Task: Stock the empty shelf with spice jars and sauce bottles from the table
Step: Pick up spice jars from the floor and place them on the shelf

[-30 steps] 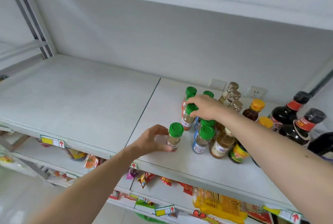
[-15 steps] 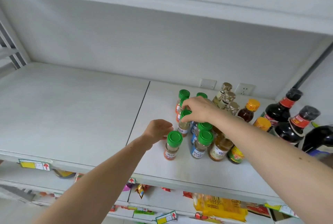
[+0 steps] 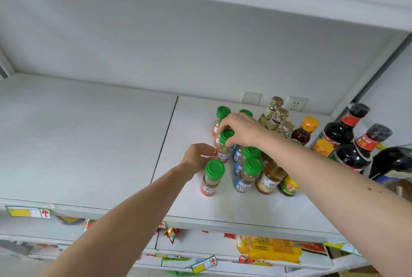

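Six green-capped spice jars [image 3: 214, 174], three gold-capped bottles [image 3: 270, 110], two yellow-capped [image 3: 306, 130], three dark sauce bottles [image 3: 341, 129].

Yellow packet [image 3: 270, 248] reads "15%" (partly blurred).

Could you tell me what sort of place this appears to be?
Most likely a small shop or a mock-up of one: white retail shelving with price tags on its front edge, spice jars and sauce bottles lined up, and packaged snacks on the shelf below.
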Demonstrator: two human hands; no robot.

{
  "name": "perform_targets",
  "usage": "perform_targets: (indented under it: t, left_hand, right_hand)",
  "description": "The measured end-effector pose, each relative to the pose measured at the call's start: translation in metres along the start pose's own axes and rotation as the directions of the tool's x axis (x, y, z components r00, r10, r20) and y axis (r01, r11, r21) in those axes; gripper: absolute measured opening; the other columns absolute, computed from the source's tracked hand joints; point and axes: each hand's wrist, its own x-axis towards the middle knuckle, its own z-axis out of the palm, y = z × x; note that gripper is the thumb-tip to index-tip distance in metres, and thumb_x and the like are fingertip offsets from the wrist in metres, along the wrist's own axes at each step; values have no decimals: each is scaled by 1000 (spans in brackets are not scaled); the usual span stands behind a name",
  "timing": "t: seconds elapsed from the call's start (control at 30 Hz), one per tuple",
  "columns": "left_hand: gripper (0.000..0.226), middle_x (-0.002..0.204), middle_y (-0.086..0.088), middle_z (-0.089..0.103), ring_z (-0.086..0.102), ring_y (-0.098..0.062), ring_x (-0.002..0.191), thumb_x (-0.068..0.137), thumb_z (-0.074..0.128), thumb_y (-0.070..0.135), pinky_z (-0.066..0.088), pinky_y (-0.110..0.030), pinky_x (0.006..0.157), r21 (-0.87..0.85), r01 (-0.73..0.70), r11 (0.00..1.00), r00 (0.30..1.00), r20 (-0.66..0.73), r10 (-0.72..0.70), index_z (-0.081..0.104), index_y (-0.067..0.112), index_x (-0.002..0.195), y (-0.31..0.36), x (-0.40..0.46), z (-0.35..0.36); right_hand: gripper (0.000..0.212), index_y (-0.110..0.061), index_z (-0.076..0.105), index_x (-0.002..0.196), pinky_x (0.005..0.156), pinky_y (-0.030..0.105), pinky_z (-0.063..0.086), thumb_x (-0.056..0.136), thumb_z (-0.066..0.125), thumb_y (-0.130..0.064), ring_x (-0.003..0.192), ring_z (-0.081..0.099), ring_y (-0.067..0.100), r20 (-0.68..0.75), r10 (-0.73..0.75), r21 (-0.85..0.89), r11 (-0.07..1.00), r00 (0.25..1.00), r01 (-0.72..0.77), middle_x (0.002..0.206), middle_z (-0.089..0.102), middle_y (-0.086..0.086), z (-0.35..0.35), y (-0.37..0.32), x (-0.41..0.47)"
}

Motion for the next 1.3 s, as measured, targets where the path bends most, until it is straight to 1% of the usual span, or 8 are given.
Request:
perform_targets:
  t: [0.17, 0.33, 0.63, 0.83, 0.97, 1.07, 1.17, 1.3]
  left_hand:
    - [27, 101, -4, 72, 65, -17, 94, 75, 81, 13, 52, -27, 83, 23, -19, 1000, 1000, -8, 19, 72, 11, 100, -2, 3, 2]
    - [33, 103, -6, 71, 66, -20, 97, 75, 81, 12, 54, -31, 84, 12, -6, 1000, 1000, -2, 6, 69, 9, 105, 3, 6, 5]
    - [35, 103, -2, 71, 66, -16, 95, 74, 81, 18, 54, -29, 80, -2, -14, 1000, 998, -56, 14, 70, 10, 106, 10, 10, 4]
    - [28, 105, -1, 71, 66, -17, 96, 76, 80, 18, 54, -26, 75, 49, -15, 999, 998, -58, 18, 71, 14, 102, 12, 13, 3]
    - [30, 106, -1, 70, 65, -17, 99, 75, 81, 21, 54, -31, 83, 74, -16, 997, 998, -60, 21, 71, 14, 103, 12, 13, 3]
    - [36, 108, -1, 69, 64, -17, 98, 76, 81, 25, 52, -24, 73, 65, -7, 998, 998, -58, 11, 69, 13, 108, 13, 10, 1]
    - [40, 106, 1, 67, 64, -16, 94, 77, 80, 28, 47, -15, 60, 43, 4, 999, 998, -57, -1, 68, 12, 111, 14, 3, -4]
    - [37, 106, -5, 68, 66, -19, 86, 77, 81, 24, 59, -30, 70, -28, 38, 999, 999, -37, -39, 68, 10, 108, 6, -5, -14]
  right_hand:
    - [50, -11, 67, 98, 71, 38, 52, 68, 79, -48, 88, 62, 28, -57, 115, -14, 993, 992, -116, 95, 65, 6, 2, 0, -1]
    - [48, -4, 66, 104, 60, 32, 43, 70, 82, -34, 85, 65, 33, -54, 159, 44, 987, 986, -157, 96, 67, 14, 8, -2, 4]
    - [39, -2, 68, 98, 62, 32, 45, 72, 82, -27, 86, 65, 33, -103, 189, 75, 980, 977, -182, 95, 68, 15, 8, -6, 11]
    - [32, -8, 58, 79, 53, 29, 37, 73, 82, -28, 75, 57, 30, -97, 193, 24, 981, 976, -192, 76, 55, 7, 9, -6, 12]
    - [50, -15, 36, 59, 44, 29, 25, 72, 82, -30, 68, 48, 27, -104, 184, 2, 983, 977, -185, 65, 37, 1, 11, -6, 10]
    - [39, -11, 53, 73, 50, 29, 36, 72, 82, -38, 77, 54, 28, -101, 187, -13, 982, 977, -189, 79, 51, 4, 8, -7, 7]
    - [46, -10, 64, 99, 69, 35, 50, 74, 76, -46, 90, 59, 27, -142, 147, -28, 988, 979, -153, 102, 58, 5, 4, -7, 2]
    - [44, -21, 67, 106, 73, 33, 48, 77, 71, -54, 100, 60, 21, -141, 69, 17, 998, 988, -67, 107, 63, -2, -3, -12, -14]
